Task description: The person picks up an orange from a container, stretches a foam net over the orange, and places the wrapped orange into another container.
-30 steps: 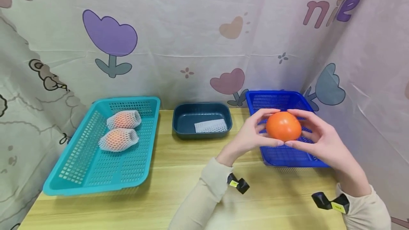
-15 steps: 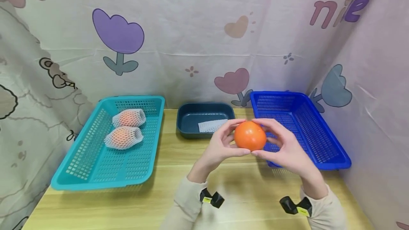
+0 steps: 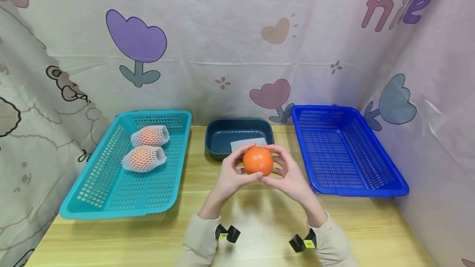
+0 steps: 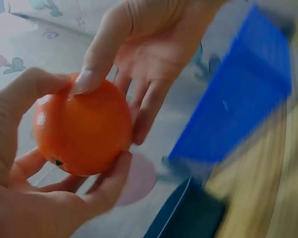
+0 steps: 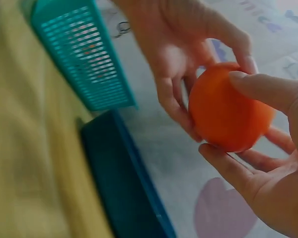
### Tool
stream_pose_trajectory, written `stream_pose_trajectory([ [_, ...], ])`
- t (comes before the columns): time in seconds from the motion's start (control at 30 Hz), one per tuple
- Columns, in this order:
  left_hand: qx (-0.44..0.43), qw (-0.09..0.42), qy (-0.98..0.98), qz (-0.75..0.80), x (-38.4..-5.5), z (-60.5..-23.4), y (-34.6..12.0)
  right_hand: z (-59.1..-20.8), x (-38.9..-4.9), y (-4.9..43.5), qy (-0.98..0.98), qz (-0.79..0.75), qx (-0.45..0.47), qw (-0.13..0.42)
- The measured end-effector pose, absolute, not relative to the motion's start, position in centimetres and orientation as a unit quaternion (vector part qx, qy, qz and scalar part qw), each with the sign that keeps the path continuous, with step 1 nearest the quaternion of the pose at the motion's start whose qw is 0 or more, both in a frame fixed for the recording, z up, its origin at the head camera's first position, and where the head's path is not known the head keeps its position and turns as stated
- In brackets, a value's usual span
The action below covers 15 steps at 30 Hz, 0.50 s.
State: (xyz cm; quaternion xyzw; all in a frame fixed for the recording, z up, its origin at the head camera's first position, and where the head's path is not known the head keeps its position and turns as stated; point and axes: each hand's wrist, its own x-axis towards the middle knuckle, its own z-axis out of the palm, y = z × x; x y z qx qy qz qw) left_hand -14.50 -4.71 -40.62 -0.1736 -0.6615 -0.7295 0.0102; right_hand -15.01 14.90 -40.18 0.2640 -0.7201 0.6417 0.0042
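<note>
Compared with 1.0 s earlier: the orange fruit (image 3: pixel 258 161) has shifted left, from above the blue basket (image 3: pixel 328 155) to just on the near side of the dark tray (image 3: pixel 222 137), overlapping its near-right rim in the head view. The blue basket's floor, then partly covered by the hands, now shows. The left grip (image 3: pixel 231 173) and right grip (image 3: pixel 291 176) both pinch the fruit, thumbs meeting on its near side, fingers curved around the flanks; it is held off the desk (image 3: pixel 371 226).

Edges: the teal basket (image 3: pixel 130 195) stands left, holding two netted fruits (image 3: pixel 142 159) side by side, positions unchanged. A narrow strip of desk separates it from the tray; another lies between tray and blue basket, right. Widest room is the near stretch of desk between the baskets, below the forearms. A white net sleeve (image 3: pixel 248 143) lies in the tray, right half.

Writing: "nie" on the far-right cloth (image 3: pixel 334 32). Yellow labels (image 3: pixel 309 243) on the black wrist mounts (image 3: pixel 233 234); print too small to read.
</note>
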Motion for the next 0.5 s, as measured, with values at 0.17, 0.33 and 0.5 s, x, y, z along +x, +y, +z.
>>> stream_pose_trajectory([
  [0.17, -0.159, 0.051, -0.764, -0.623, -14.1, -41.1, -5.5, -42.3, -15.4, 13.4, -0.767, 0.585, 0.264, 0.032],
  [0.33, -0.135, 0.089, -0.787, -0.596, -13.9, -41.8, -5.4, -43.8, -15.8, 12.1, -0.753, 0.607, 0.251, 0.041],
  [0.5, -0.119, 0.106, -0.736, -0.658, -13.8, -43.4, -5.2, -45.5, -15.9, 11.0, -0.669, 0.709, 0.222, 0.02],
])
